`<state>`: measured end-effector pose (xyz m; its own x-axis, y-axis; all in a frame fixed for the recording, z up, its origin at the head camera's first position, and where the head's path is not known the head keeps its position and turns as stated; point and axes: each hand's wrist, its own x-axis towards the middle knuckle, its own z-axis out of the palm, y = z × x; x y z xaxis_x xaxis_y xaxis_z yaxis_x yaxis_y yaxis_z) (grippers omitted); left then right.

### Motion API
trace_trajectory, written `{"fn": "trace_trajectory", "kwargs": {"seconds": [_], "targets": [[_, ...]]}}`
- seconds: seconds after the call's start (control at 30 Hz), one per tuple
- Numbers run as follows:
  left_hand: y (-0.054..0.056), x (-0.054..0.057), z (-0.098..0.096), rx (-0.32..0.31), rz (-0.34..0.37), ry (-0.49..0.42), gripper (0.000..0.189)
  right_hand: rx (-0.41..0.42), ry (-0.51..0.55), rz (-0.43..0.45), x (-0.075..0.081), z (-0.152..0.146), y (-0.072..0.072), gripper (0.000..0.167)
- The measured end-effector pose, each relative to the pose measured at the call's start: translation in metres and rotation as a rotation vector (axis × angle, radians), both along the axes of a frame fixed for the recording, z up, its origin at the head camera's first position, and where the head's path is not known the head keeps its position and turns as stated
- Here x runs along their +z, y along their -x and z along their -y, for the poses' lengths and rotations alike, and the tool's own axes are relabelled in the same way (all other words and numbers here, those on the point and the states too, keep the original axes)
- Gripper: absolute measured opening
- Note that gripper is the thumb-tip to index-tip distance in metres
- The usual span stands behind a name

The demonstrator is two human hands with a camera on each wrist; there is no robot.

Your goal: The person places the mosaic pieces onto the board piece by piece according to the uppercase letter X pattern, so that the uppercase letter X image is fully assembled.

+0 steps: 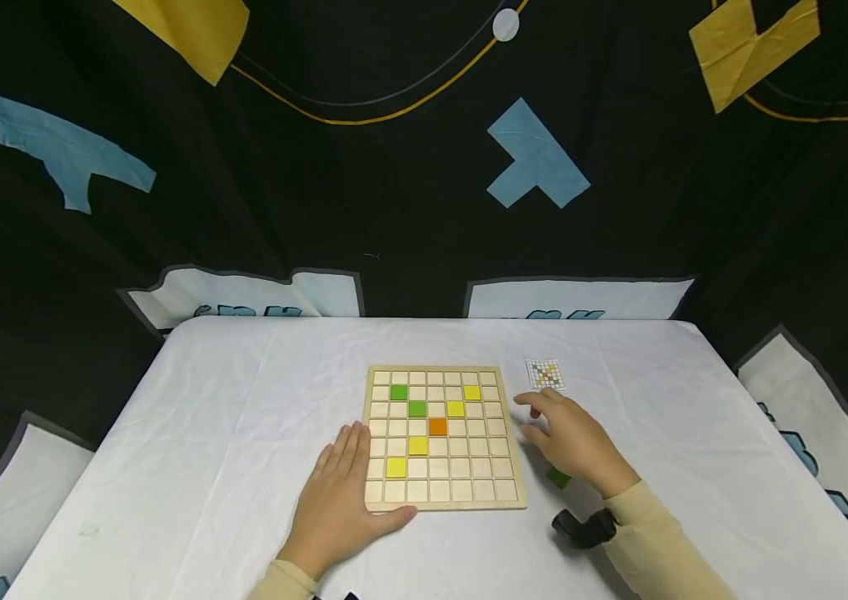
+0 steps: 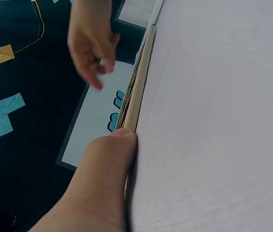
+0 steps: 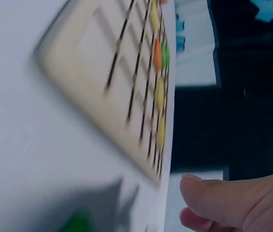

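A square wooden grid board (image 1: 461, 505) lies on the white table. On it show two green tiles (image 1: 398, 392), an orange tile (image 1: 437, 427) and several yellow tiles (image 1: 418, 446). My left hand (image 1: 337, 508) rests along the board's left edge, fingers straight; its thumb (image 2: 122, 140) presses the front edge. To the right of the board, my right hand (image 1: 577, 442) hovers above the table with thumb and forefinger apart, and nothing shows between them. Below that palm lies another green piece (image 1: 558, 477), partly covered by the hand.
A small card (image 1: 546, 374) printed with a coloured grid lies beyond the right hand. A black wrist mount (image 1: 584, 529) sticks out from the right sleeve. Behind the table (image 1: 244, 400) hangs a dark curtain (image 1: 394, 208) with blue and yellow patches.
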<state>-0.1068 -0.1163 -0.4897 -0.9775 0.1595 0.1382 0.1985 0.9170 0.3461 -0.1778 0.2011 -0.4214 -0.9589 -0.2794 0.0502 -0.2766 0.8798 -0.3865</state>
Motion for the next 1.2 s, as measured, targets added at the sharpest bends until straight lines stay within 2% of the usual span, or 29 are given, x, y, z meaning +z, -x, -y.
{"fn": "trace_trajectory", "kwargs": {"seconds": [0.17,0.33,0.53,0.67,0.9,1.2], "targets": [[0.000,0.000,0.000,0.004,-0.010,0.001,0.127,-0.060,-0.037,0.021,-0.008,-0.036,-0.007,0.043],[0.000,-0.001,0.001,0.007,-0.023,-0.004,0.127,-0.120,-0.075,0.045,-0.018,-0.060,-0.014,0.047],[0.000,0.000,0.001,0.009,0.003,0.001,0.128,-0.120,-0.044,0.022,-0.026,-0.072,-0.019,0.031],[0.000,0.000,0.001,0.007,0.000,-0.001,0.127,-0.132,0.004,0.038,-0.026,-0.071,-0.018,0.019],[-0.001,-0.001,0.001,0.004,-0.012,0.003,0.127,-0.163,0.069,0.076,-0.024,-0.058,-0.013,0.017],[-0.001,0.000,0.000,0.002,0.006,-0.003,0.127,-0.096,0.254,0.114,-0.022,-0.010,-0.006,0.014]]}}
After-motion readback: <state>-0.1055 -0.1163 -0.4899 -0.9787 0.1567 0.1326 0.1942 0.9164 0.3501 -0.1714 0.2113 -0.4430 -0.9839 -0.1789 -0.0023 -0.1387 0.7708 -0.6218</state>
